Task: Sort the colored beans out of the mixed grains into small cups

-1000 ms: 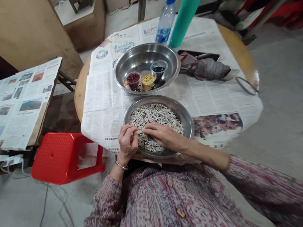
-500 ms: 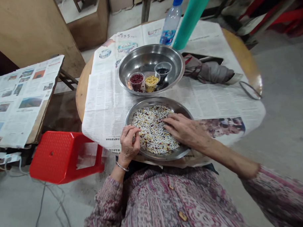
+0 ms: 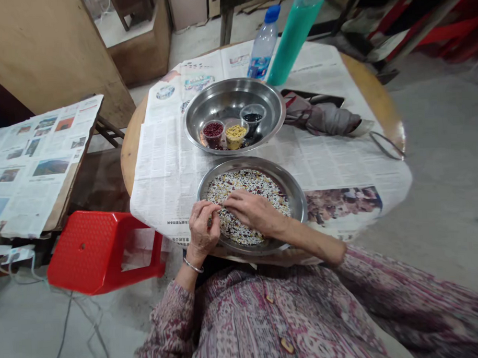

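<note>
In front of me, a round metal basin point(image 3: 301, 211) holds white rice grains mixed with red, yellow and black beans point(image 3: 247, 186). My left hand point(image 3: 203, 227) is at its left rim, closed with the fingertips curled together; whatever it may hold is too small to make out. My right hand point(image 3: 256, 209) reaches over the grain, its fingers pinched close against the left fingertips. Any bean between them cannot be seen. Behind stands a second metal basin point(image 3: 216, 99) with clear cups of red beans point(image 3: 213, 130), yellow beans point(image 3: 236, 132) and black beans point(image 3: 253, 118).
Newspaper point(image 3: 156, 161) covers the round table. A plastic bottle point(image 3: 262, 45) and a green bottle point(image 3: 293, 41) stand at the back. A folded grey umbrella point(image 3: 323, 118) lies to the right. A red stool point(image 3: 84, 249) and a paper-covered table point(image 3: 38, 154) are at left.
My right hand has moved left across the grain from the basin's right side to meet my left hand, its fingers drawing together. My left hand has stayed at the rim.
</note>
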`<state>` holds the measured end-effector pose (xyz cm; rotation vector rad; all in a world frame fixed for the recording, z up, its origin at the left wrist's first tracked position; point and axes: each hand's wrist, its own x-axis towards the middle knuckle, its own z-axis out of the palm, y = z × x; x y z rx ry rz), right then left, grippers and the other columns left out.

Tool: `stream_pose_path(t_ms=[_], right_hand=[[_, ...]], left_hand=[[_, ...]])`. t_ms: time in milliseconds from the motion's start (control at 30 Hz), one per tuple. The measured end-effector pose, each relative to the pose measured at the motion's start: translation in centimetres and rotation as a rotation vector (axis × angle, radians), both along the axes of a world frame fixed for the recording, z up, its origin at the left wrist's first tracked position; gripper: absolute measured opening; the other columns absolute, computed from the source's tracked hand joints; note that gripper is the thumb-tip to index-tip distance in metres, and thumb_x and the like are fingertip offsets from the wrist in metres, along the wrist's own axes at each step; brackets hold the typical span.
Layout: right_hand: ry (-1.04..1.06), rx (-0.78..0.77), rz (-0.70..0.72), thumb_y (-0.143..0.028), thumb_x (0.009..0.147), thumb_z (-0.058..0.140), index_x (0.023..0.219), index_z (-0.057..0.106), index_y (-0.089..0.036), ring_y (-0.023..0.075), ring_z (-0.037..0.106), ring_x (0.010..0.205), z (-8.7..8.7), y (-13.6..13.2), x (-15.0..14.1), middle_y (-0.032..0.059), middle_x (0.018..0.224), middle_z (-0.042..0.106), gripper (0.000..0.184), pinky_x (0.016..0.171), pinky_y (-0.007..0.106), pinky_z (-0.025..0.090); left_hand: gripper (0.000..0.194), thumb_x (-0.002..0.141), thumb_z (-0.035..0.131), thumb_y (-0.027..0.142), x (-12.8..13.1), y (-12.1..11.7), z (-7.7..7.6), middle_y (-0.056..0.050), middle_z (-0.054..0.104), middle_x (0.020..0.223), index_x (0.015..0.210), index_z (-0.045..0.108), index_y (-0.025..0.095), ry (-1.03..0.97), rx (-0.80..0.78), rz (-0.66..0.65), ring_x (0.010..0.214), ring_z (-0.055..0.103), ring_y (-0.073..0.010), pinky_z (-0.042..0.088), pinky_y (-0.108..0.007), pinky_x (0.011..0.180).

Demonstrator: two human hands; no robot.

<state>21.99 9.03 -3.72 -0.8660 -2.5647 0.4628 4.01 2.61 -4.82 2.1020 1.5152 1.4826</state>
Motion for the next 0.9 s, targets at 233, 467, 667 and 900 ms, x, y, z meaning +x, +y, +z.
stream_pose_path(t_ms=[233, 467, 667, 900], right_hand=[[-0.039, 0.022, -0.327, -0.02, 0.095, 0.051, 0.106, 0.073, -0.018, 0.0246, 0.063, 0.101, 0.2, 4.2, 2.8, 0.0105, 0.103, 0.071, 0.025, 0.088, 0.037, 0.052], [0.007, 0.09, -0.287, -0.021, 0.097, 0.051, 0.11, 0.072, -0.016, 0.0256, 0.06, 0.106, 0.1, 1.6, 2.3, 0.0115, 0.11, 0.07, 0.025, 0.092, 0.039, 0.052], [-0.087, 0.116, -0.154, -0.016, 0.098, 0.046, 0.106, 0.071, -0.016, 0.0257, 0.058, 0.106, 0.2, 0.0, 1.9, 0.0121, 0.11, 0.069, 0.026, 0.09, 0.039, 0.052], [-0.177, 0.177, -0.381, -0.009, 0.091, 0.045, 0.106, 0.071, -0.018, 0.0282, 0.056, 0.102, 0.7, 2.6, 4.6, 0.0141, 0.109, 0.068, 0.031, 0.084, 0.04, 0.05]], left_hand=[[0.018, 0.094, 0.053, 0.007, 0.1, 0.0, 0.0, -0.005, 0.066, 0.097, 0.099, 0.065, 0.019, 0.002, -0.01, 0.0, 0.097, 0.062, -0.0179, 0.052, -0.034, 0.092], [0.018, 0.095, 0.053, 0.008, 0.0, 0.1, 0.0, -0.005, 0.067, 0.097, 0.1, 0.066, 0.019, 0.001, -0.001, 0.002, 0.098, 0.062, -0.018, 0.053, -0.035, 0.093], [0.017, 0.096, 0.053, 0.01, 0.1, 0.1, 0.1, -0.006, 0.067, 0.097, 0.1, 0.067, 0.019, 0.014, 0.003, 0.015, 0.098, 0.063, -0.0181, 0.054, -0.035, 0.092], [0.017, 0.096, 0.053, 0.011, 0.0, 0.2, -0.1, -0.005, 0.067, 0.095, 0.098, 0.067, 0.019, 0.01, -0.001, 0.024, 0.096, 0.063, -0.0183, 0.053, -0.036, 0.091]])
